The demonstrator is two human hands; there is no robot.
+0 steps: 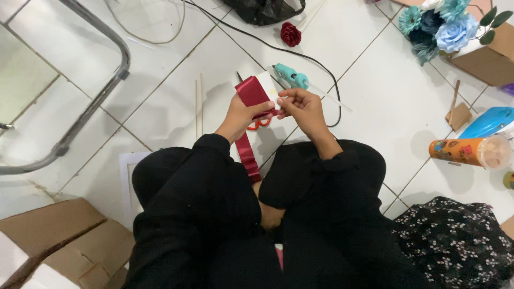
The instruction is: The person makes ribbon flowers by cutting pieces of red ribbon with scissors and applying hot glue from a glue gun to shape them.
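White tiles (375,69) open beyond ribbon (251,91).

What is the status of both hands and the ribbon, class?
Left hand pinching the dark red satin ribbon. Right hand gripping its folded end. Ribbon tail hanging to lap. Teal glue gun on floor just beyond, clear of the hands.

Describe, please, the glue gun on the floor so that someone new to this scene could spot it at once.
Start at the white tiled floor in front of the seated person and find the two hands, left hand and right hand, holding a dark red ribbon. Just beyond the right hand lies the glue gun. It is the only teal tool there, with a black cord trailing from it.
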